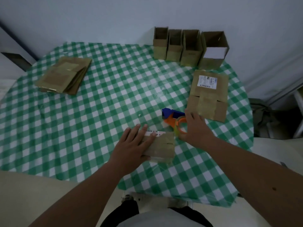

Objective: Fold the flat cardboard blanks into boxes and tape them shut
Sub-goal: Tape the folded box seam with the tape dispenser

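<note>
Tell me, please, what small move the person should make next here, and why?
Probably close the right hand round the tape dispenser and lift it toward the cardboard piece. The left hand lies flat on that piece, steadying it on the checked tablecloth, and the right hand rests over the roll; whether it grips yet is unclear.

I see a flat blank (161,145) at centre, another (209,97) at three o'clock, a stack (65,76) at ten, four open boxes (188,46) at one.

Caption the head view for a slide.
Left hand presses a flat blank while right hand reaches the tape dispenser; four folded boxes stand behind.
</note>
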